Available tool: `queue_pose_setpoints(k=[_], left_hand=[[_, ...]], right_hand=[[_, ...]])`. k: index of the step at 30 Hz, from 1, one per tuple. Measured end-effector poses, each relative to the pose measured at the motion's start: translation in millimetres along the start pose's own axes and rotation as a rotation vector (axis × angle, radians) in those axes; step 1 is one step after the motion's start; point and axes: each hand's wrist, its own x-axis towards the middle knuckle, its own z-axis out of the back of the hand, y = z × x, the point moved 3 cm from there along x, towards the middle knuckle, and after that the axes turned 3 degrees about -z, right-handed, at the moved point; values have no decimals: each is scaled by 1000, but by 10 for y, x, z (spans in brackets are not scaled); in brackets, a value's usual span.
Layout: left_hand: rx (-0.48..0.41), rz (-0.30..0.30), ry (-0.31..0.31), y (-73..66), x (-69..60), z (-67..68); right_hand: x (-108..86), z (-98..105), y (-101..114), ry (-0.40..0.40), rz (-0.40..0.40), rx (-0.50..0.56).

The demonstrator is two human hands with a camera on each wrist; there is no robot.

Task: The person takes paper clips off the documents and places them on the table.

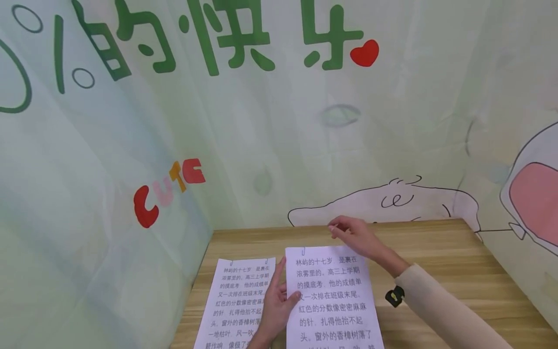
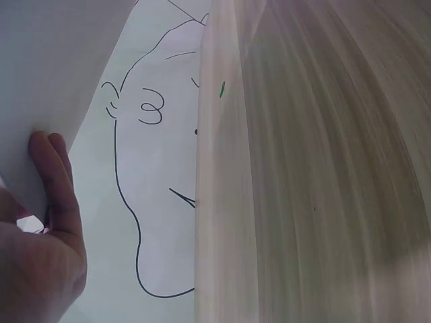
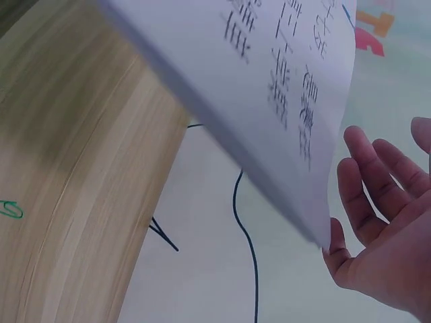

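Observation:
My left hand [image 1: 275,305] grips the left edge of a stack of printed paper [image 1: 331,300], thumb on the front and fingers behind. That stack is raised above the table, with a paper clip [image 1: 303,251] at its top left. Behind its top right corner, my right hand [image 1: 355,237] is lifted with loosely bent fingers. In the right wrist view, the little finger of the right hand [image 3: 390,215] is at the stack's corner, and I see nothing held. Left of the left hand lies a second printed stack [image 1: 235,300] with paper clips at its top edge.
Both stacks are over a wood-grain table [image 1: 436,271]. A printed cloth backdrop [image 1: 261,145] with green characters and cartoon drawings stands along the table's back and left edges. A dark device [image 1: 395,296] is strapped at the right wrist.

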Motion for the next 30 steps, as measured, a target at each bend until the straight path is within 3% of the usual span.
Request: queue_pose_setpoints(k=[10,22,30], left_hand=[[-24,-3,34,29,-9,-49],[-18,26,34,19,5,-105],[-36,35,41,20,12,-117]], right_hand=[[-1,-253,121,68,-19,-11],[20,-461,194,140,97,-27],[47,-515,248,162,106,-31]])
